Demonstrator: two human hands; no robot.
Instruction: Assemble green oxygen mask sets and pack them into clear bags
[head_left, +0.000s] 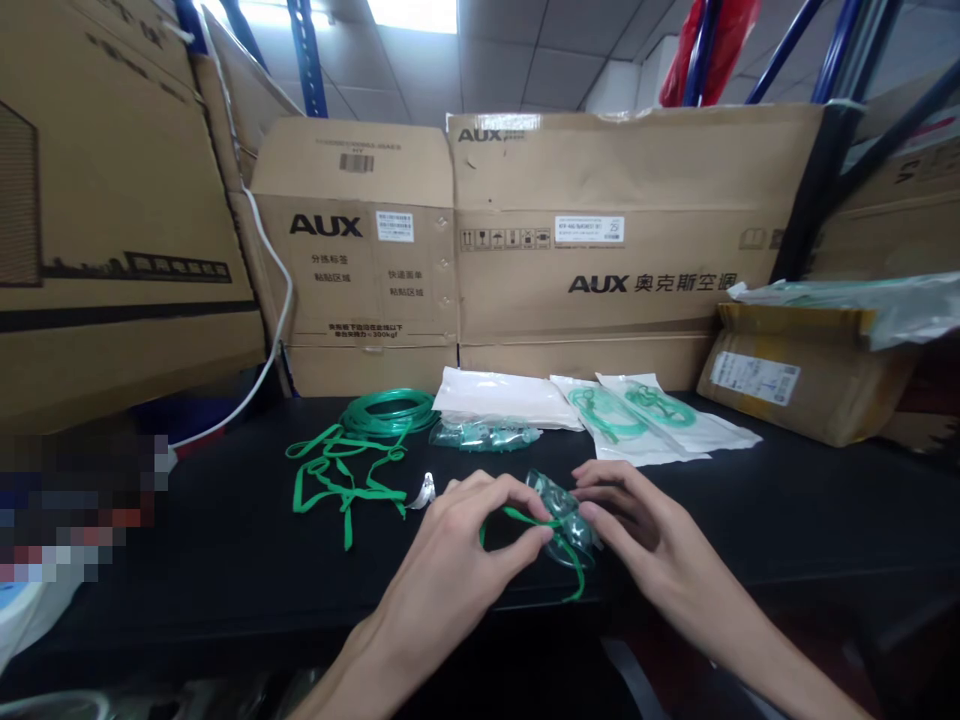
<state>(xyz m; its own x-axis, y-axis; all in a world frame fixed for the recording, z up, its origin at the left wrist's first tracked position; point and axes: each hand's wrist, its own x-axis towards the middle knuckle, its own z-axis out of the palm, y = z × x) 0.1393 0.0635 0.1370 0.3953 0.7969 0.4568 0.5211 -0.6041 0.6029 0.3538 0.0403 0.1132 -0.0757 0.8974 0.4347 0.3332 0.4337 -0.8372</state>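
Note:
A clear green-tinted oxygen mask (555, 492) lies at the table's front, between my two hands. My left hand (480, 535) is closed in a pinch on a green elastic strap (574, 575) at the mask's near side; one end of the strap hangs down. My right hand (637, 520) has its fingers curled against the mask's right edge, gripping it; the fingertips are partly hidden. Left of my left hand lies a small shiny metal strip (425, 491). Several loose green straps (349, 492) lie tangled farther left.
Behind the straps sits a coil of green tubing (390, 412). Beside it are more clear masks (484, 436), white packets (510, 395) and bagged tubing sets (660, 405). Cardboard panels (517, 290) wall the back. A taped carton (795, 370) stands right; a white cable (281, 260) hangs left.

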